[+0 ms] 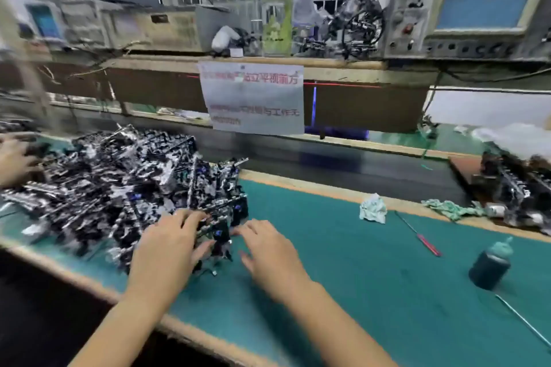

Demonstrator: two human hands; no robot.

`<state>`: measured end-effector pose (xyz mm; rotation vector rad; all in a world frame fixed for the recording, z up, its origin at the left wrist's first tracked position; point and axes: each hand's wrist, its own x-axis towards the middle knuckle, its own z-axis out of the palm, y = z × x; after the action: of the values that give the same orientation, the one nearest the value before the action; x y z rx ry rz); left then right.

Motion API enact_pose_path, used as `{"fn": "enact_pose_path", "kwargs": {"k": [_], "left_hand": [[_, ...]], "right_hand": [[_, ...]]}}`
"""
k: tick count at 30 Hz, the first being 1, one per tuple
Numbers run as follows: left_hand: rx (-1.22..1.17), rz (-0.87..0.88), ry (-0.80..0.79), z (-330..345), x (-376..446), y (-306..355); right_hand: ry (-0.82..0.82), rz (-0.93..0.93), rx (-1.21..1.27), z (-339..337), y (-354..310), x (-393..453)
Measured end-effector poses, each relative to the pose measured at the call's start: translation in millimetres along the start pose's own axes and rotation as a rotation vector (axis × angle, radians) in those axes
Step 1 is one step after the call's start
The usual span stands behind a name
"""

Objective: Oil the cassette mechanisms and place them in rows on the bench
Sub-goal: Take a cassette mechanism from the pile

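Note:
The picture is blurred by motion. A large heap of black and silver cassette mechanisms (119, 182) covers the left of the green bench mat (343, 262). At the heap's near right edge stands one cassette mechanism (219, 232) between my hands. My left hand (170, 247) grips it, fingers over its top and thumb beneath. The straight fingers of my right hand (268, 250) touch its right side. A dark oil bottle (490, 268) with a pale nozzle stands far to the right.
On the mat lie a red-handled screwdriver (423, 240), a crumpled pale cloth (372, 208), a green rag (450, 208) and a thin metal rod (521, 319). More mechanisms (512, 188) sit at far right. Another person's hand (15, 161) reaches in at left. A dark conveyor belt (343, 164) runs behind.

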<state>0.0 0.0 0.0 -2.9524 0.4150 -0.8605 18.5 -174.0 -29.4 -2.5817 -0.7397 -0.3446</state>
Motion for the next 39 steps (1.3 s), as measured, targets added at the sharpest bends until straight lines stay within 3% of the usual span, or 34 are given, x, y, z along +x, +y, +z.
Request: {"fn": "enact_pose_path", "kwargs": {"k": [7,12,17,20,23,28,31,33,35,39], "left_hand": [[0.083,0.116,-0.028,12.3,8.6,-31.8],[0.085,0.262,-0.005,7.3,1.5,-21.2],[0.057,0.404,0.162,5.6,2.8,5.1],[-0.059,0.442,0.125,5.7,13.4,33.7],[-0.176,0.549,0.124,14.3,25.3,68.9],[-0.430,0.742,0.346,43.1,32.4,143.0],[-0.562,0.808,0.423,62.5,24.7,184.3],[-0.631,0.829,0.381,73.2,21.0,201.0],[-0.709,0.812,0.234,80.3,19.1,209.0],[-0.924,0.566,-0.304,88.5,22.1,206.3]], "right_hand": [[-0.030,-0.314,-0.299,25.7,-2.3,64.1],[-0.097,-0.333,-0.301,8.2,1.6,47.6],[-0.110,-0.290,-0.281,-23.1,16.9,15.2],[-0.047,-0.237,-0.245,-47.1,35.3,-14.2],[0.114,-0.186,-0.365,-64.0,58.9,-53.1],[0.349,-0.139,-0.550,-75.7,105.4,-122.3],[0.409,-0.138,-0.618,-76.3,125.1,-166.7],[0.401,-0.113,-0.648,-75.5,132.8,-191.1],[0.358,-0.080,-0.669,-75.9,136.9,-209.1],[0.278,-0.013,-0.632,-80.4,136.7,-230.3]]}}
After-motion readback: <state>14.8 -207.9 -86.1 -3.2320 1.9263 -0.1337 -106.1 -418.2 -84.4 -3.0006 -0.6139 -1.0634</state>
